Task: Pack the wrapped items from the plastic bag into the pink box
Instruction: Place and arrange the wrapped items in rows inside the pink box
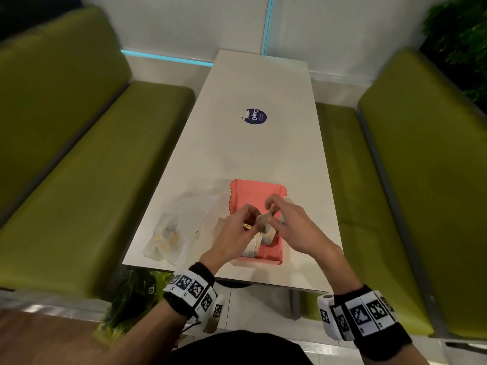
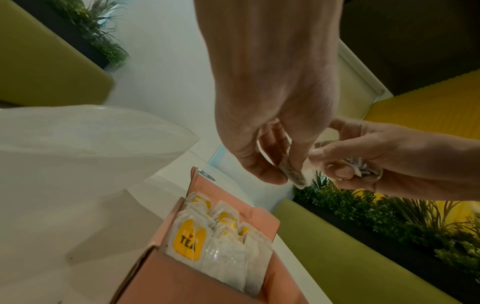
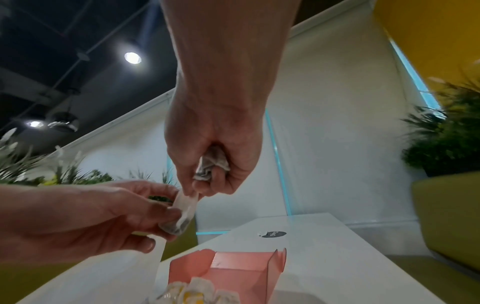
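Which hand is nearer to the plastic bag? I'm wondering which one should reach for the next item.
Left. The left hand holds a wrapped item above the pink box, just right of the plastic bag; the right hand is farther right, over the box's other side.

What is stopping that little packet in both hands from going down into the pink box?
Nothing visible. The tea packet is pinched by the left hand and right hand directly above the pink box, whose lid is open. Packets already fill its near end.
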